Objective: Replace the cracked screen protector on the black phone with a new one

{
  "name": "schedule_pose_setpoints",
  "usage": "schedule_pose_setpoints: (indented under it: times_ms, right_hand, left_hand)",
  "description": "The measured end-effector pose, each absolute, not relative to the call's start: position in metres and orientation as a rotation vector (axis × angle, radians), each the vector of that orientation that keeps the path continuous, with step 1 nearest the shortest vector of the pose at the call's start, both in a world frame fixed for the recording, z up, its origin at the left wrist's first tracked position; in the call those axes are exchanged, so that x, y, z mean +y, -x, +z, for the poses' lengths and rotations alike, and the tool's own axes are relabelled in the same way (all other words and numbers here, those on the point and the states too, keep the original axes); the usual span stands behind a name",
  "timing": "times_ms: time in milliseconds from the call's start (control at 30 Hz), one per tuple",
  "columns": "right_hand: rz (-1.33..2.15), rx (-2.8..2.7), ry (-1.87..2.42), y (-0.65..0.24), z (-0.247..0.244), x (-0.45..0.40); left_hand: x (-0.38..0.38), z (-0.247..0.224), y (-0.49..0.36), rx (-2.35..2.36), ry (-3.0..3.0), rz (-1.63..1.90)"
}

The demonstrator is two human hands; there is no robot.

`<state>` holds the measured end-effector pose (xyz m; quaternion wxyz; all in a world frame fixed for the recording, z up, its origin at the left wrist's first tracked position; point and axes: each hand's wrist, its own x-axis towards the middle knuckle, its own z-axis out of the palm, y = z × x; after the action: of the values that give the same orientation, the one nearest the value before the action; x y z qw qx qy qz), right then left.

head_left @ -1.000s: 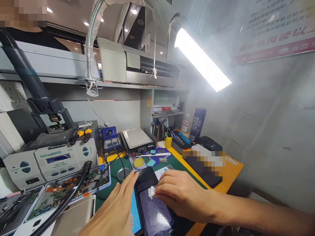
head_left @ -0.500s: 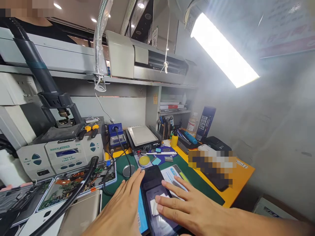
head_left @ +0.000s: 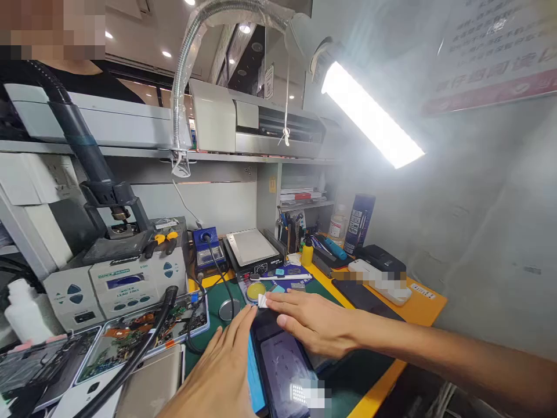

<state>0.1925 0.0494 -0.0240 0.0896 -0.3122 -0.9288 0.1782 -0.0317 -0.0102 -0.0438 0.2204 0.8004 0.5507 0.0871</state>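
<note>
A black phone (head_left: 285,366) with its screen lit lies face up on a blue box (head_left: 256,380) at the bottom centre. My left hand (head_left: 221,366) rests along the phone's left edge, its fingers stretched out and pointing forward. My right hand (head_left: 315,322) reaches in from the right over the phone's top end. Its fingertips press a small white wipe (head_left: 261,301) at the top edge. The fingers of my right hand are extended, with the wipe under their tips.
A rework station (head_left: 126,284), opened devices (head_left: 143,334) and a black hose (head_left: 152,342) stand left. Behind are a blue soldering unit (head_left: 209,249), a heating plate (head_left: 252,247) and a yellow bottle (head_left: 307,253). A lamp (head_left: 372,113) hangs above; a person (head_left: 78,69) is at upper left.
My right hand has moved forward with the white wipe, from the middle of the phone's screen to its top edge. My left hand stays at the phone's left side. The view has shifted slightly.
</note>
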Motion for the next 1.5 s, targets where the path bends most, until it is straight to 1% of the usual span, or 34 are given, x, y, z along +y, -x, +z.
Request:
schedule_pose_setpoints:
  times_ms: [133,267,367,500,600,733,800,967,1300,1500]
  right_hand:
    - [0.744,-2.589,0.904,-0.195,-0.029,0.06]
    - [0.822,-2.445,0.983,-0.196,-0.038,0.081]
    - [0.895,-2.326,1.049,-0.198,-0.041,0.098]
    - [0.936,-2.225,1.072,-0.209,-0.036,0.088]
    - [0.856,-2.251,1.032,-0.22,-0.033,0.049]
    - [0.45,-2.623,0.804,-0.23,-0.034,-0.001]
    - [0.364,-2.734,0.804,-0.232,-0.033,-0.01]
    - [0.365,-2.766,0.903,-0.227,-0.029,0.005]
    - [0.274,-2.7,0.766,-0.192,-0.045,0.069]
    - [0.292,-2.761,0.739,-0.199,-0.035,0.059]
  left_hand:
    - [-0.011,-0.043,0.03,1.564,-2.18,0.159]
    - [-0.011,-0.041,0.03,1.555,-2.222,0.184]
    - [-0.011,-0.041,0.03,1.585,-2.213,0.141]
    - [-0.01,-0.055,0.038,1.532,-2.295,0.297]
    - [-0.009,-0.069,0.046,1.492,-2.327,0.433]
    - [-0.007,-0.076,0.05,1.492,-2.332,0.446]
    - [-0.007,-0.076,0.05,1.495,-2.331,0.429]
    - [-0.005,-0.075,0.049,1.501,-2.308,0.423]
    - [-0.003,-0.072,0.045,1.524,-2.254,0.307]
    - [-0.008,-0.061,0.041,1.536,-2.228,0.291]
